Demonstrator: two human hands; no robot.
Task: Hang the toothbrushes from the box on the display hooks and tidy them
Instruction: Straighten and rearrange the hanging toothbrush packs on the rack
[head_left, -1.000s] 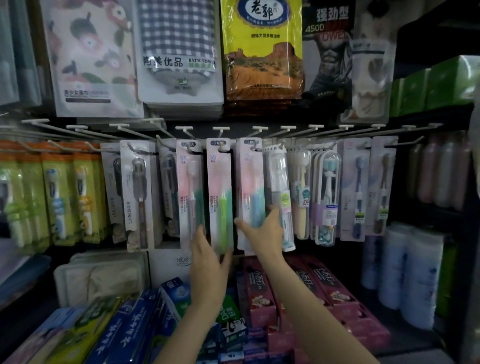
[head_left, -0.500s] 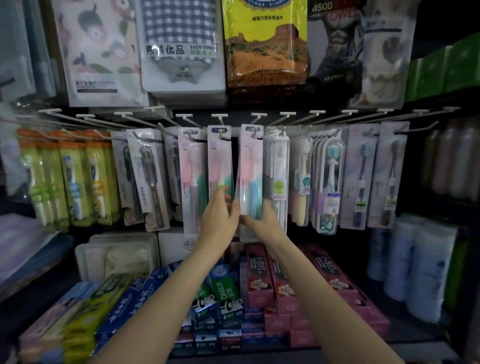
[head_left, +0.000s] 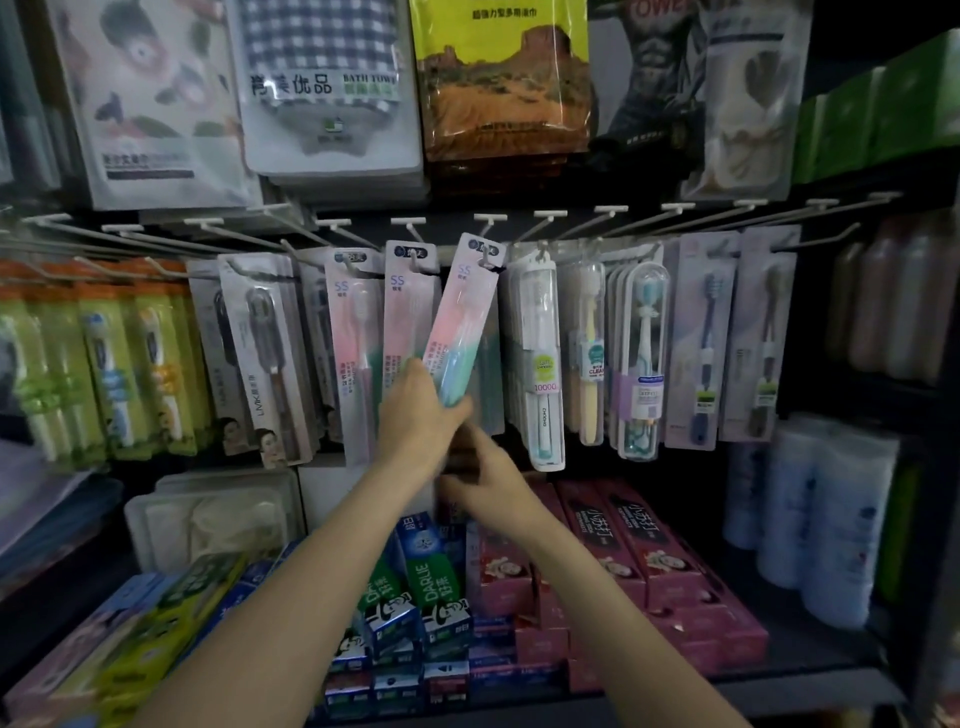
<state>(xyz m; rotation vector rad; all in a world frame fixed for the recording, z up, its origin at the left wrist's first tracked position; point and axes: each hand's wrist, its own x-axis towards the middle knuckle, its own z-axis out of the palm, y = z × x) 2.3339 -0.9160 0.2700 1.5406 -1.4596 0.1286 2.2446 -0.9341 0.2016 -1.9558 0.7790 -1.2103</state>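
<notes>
"DARLIE" on toothpaste box (head_left: 435, 582)

**Toothbrush pack tilted on hook**

Left hand (head_left: 415, 415) grips the lower end of a pink-and-blue toothbrush pack (head_left: 460, 322). The pack hangs tilted from a display hook (head_left: 485, 260). Right hand (head_left: 485, 486), blurred, sits just below.

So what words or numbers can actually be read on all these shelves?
"BATH TOW", cut off: checked blue-and-white towel pack
"SS": tilted pink-and-teal toothbrush card, held by the left hand
"10000": clear-cased white toothbrush
"CLEAN": yellow toothbrush pack
"DARLIE": green toothpaste box
"LMK": grey toothbrush card
Chinese lettering and small print: too blurred.
</notes>
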